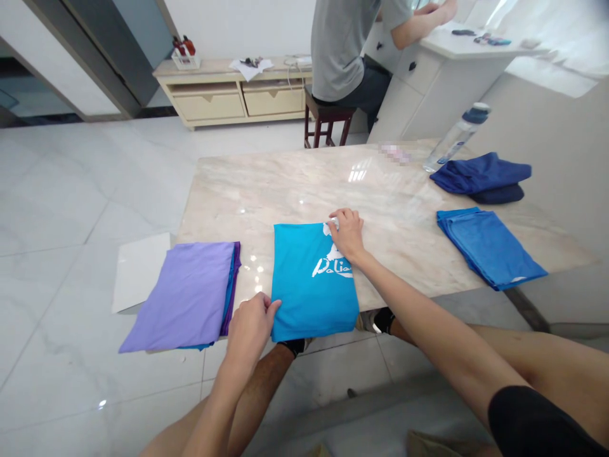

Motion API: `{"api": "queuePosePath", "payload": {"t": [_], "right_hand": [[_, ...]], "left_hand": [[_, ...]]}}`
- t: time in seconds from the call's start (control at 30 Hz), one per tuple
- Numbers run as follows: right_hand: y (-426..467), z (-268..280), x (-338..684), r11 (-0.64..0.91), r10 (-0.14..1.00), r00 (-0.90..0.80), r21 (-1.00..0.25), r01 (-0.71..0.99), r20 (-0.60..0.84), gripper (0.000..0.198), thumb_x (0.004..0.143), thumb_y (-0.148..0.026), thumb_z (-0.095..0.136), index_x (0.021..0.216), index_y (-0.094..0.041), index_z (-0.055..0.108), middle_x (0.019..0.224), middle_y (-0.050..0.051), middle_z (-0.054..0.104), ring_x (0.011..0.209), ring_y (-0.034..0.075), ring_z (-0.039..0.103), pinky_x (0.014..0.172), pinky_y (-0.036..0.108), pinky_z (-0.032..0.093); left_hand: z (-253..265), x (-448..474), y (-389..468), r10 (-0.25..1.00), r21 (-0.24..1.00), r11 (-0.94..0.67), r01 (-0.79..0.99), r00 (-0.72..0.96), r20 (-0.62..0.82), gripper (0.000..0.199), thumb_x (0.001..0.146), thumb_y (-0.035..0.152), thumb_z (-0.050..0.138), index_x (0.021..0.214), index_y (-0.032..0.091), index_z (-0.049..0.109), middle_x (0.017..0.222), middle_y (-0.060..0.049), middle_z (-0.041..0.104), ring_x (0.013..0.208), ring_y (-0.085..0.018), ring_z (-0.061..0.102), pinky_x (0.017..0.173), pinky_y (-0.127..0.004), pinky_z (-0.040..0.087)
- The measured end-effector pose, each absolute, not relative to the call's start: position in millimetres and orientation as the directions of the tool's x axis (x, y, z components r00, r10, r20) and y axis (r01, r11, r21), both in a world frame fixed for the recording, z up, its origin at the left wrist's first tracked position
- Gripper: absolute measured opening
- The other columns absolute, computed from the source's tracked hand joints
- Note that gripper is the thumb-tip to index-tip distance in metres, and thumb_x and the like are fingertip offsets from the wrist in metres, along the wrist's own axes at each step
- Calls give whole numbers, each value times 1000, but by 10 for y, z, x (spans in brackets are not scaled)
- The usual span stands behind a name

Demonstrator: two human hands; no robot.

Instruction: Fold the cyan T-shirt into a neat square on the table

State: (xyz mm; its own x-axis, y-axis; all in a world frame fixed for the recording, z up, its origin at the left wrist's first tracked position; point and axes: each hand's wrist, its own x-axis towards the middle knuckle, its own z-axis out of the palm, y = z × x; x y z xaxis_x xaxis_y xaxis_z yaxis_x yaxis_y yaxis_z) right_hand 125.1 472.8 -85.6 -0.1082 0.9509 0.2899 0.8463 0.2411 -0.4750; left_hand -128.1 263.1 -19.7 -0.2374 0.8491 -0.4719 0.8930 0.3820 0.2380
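Note:
A folded turquoise T-shirt (304, 279) with white lettering lies at the front edge of the marble table, its lower part reaching past the edge. My left hand (253, 320) pinches its left side near the lower corner, thumb against the fabric. At the far right corner, my right hand (347, 233) has its fingers bent over the cloth, hiding part of the white print. Left of it rests a stack of folded cloths with a lilac one (195, 289) on top; blue and purple layers show beneath, and its front hangs over the table edge.
On the right of the table (228, 190) lie folded blue clothes (495, 244), a dark blue bundle (480, 176) and a clear bottle (457, 138) with a blue lid. A white box (140, 270) stands beside the left end. Behind, a person (347, 51) sits on a stool (328, 114).

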Motion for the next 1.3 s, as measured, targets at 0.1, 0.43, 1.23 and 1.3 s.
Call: {"api": "queuePosePath", "payload": {"t": [0.1, 0.43, 1.23, 1.3], "right_hand": [[4448, -766, 1039, 462, 879, -350, -398, 792, 325, 50, 116, -34, 41, 155, -19, 67, 166, 18, 59, 157, 36, 48, 132, 59, 33], [3884, -711, 1187, 586, 808, -562, -340, 735, 178, 67, 119, -44, 38, 180, -18, 37, 188, 13, 26, 177, 33, 17, 144, 61, 18], [3583, -550, 1802, -311, 947, 84, -817, 486, -311, 39, 97, -26, 73, 133, -14, 66, 89, 9, 83, 69, 19, 77, 59, 25, 55], [3672, -455, 1748, -427, 879, 15, -774, 468, -476, 36, 100, -34, 76, 127, -11, 70, 70, 5, 76, 60, 17, 70, 48, 21, 43]], "left_hand": [[-128, -1231, 2633, 850, 185, 364, 913, -244, -466, 32, 113, 47, 55, 105, 22, 74, 103, -14, 82, 102, -35, 79, 77, -36, 47], [46, -1069, 2497, 944, 148, 226, 963, -180, -276, 43, 118, 28, 31, 134, 14, 68, 128, -21, 76, 113, -33, 75, 91, -41, 54], [-396, -1250, 3317, 891, 673, 454, 584, -308, -334, 30, 103, 39, 62, 119, 16, 73, 111, -16, 82, 107, -31, 79, 94, -37, 57], [-419, -1289, 3480, 852, 688, 523, 503, -298, -430, 33, 102, 48, 63, 107, 17, 75, 92, -13, 81, 86, -29, 79, 76, -35, 57]]}}
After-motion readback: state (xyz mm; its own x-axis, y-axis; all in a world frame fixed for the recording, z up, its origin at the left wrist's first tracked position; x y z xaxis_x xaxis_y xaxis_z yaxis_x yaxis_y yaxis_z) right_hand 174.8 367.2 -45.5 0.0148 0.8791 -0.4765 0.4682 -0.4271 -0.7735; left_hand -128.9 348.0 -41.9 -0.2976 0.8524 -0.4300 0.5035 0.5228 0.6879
